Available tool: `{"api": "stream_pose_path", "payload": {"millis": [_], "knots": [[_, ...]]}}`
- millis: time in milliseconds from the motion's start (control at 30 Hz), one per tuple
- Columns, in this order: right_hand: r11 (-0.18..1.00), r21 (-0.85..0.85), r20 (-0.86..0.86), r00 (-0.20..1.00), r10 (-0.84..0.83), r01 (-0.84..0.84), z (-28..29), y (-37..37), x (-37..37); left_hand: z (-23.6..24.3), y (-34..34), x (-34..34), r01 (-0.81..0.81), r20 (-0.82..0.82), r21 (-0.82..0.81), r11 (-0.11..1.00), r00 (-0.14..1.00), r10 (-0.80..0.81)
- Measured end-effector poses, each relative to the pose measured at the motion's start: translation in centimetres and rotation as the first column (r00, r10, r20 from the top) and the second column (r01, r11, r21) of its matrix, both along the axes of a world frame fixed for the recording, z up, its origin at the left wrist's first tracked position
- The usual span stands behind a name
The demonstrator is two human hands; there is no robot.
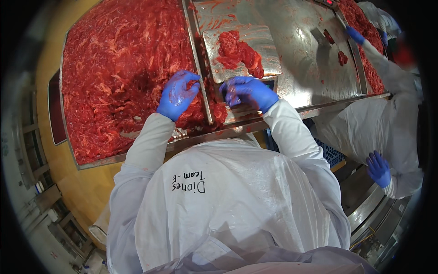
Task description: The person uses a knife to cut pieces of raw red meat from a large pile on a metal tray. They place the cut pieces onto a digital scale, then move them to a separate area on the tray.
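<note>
My left hand (179,94), gloved in smeared blue, is over the large bed of shredded red meat (105,77) beside the metal divider (197,59); its fingers are slightly bent and apart, with nothing visible in them. My right hand (247,93) has loosely curled, separated fingers just below the square steel pan (269,50), over a dark recess; I see nothing held. Several red pieces of meat (238,52) lie on that pan. More red scraps (214,118) sit at the foot of the divider, between and below my hands.
A steel worktop (310,73) with small scraps extends right to another meat bed (367,68). A co-worker in white (374,132) stands at the right, blue gloves at far bed and lower down. A blue plastic crate (333,153) sits beneath the counter; yellow flooring (89,192) shows left.
</note>
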State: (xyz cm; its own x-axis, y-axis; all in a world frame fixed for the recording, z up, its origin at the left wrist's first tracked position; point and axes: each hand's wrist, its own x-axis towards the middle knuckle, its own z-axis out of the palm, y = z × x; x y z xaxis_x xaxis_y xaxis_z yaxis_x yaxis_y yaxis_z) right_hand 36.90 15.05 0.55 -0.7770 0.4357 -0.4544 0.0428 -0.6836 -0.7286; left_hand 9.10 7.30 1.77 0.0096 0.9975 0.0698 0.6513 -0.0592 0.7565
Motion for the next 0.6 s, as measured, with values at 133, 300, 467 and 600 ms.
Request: {"api": "stream_pose_path", "payload": {"millis": [133, 300, 467, 600], "knots": [[0.841, 0.143, 0.348, 0.822, 0.451, -0.523, 2.0, -4.1, 0.3, -2.3, 0.9, -3.4, -0.163, -0.039, 0.022, 0.986, 0.986, 0.164], [0.876, 0.435, 0.190, 0.972, 0.140, -0.211, 0.7, -1.0, 8.2, -1.4, 7.9, -1.8, -0.261, -0.147, 0.298, 0.918, 0.938, 0.314], [0.864, 0.501, 0.131, 0.983, -0.131, 0.048, 3.7, 4.6, 5.1, 0.8, 11.5, 8.9, 0.370, -0.144, 0.086, 0.925, 0.924, -0.355], [0.868, 0.436, -0.006, 0.966, -0.260, 0.236, 5.5, 0.0, -0.4, 1.8, 9.7, 4.9, 0.227, 0.529, 0.001, 0.974, 0.826, -0.193]]}}
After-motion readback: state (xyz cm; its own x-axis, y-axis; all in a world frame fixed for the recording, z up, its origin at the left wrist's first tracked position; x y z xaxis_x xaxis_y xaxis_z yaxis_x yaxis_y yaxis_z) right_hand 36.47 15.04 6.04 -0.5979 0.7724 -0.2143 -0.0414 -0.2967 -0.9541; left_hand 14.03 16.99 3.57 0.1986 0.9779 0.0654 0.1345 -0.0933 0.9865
